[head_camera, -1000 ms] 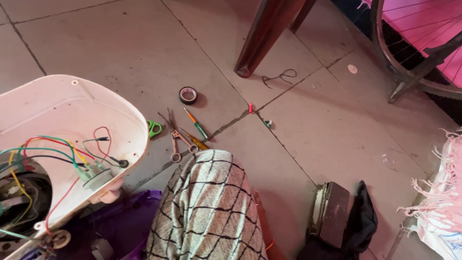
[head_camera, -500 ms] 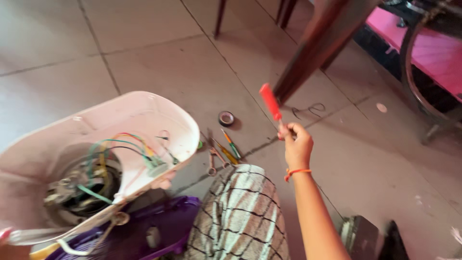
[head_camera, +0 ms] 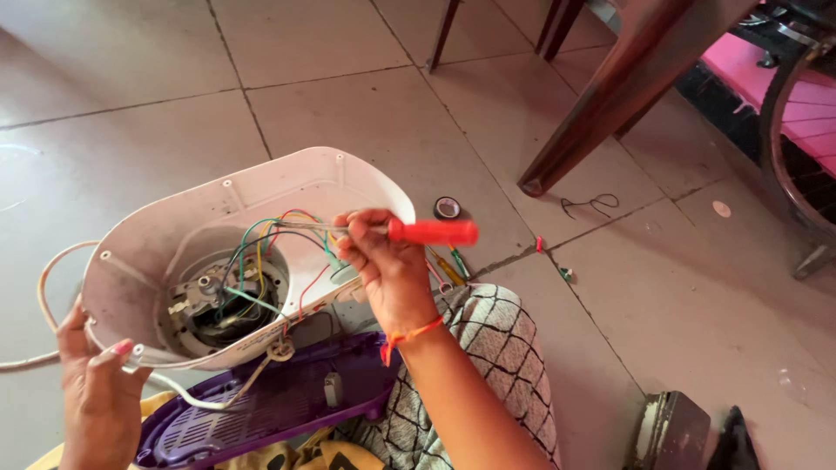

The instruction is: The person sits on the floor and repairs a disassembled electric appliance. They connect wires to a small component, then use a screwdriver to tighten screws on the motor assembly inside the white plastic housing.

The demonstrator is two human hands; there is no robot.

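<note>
the right hand (head_camera: 387,261) grips a red-handled screwdriver (head_camera: 431,231), fingers closed round the handle's near end, its metal shaft pointing left into the white plastic oval housing (head_camera: 261,187), among coloured wires (head_camera: 261,239) above the small motor (head_camera: 213,300). the left hand (head_camera: 91,396) clasps the housing's near-left rim, beside a white cord (head_camera: 52,270). a purple plastic cover (head_camera: 270,405) lies just under the housing. judging by this, the work inside is under way; the tip needs steady seating on a screw or terminal.
</note>
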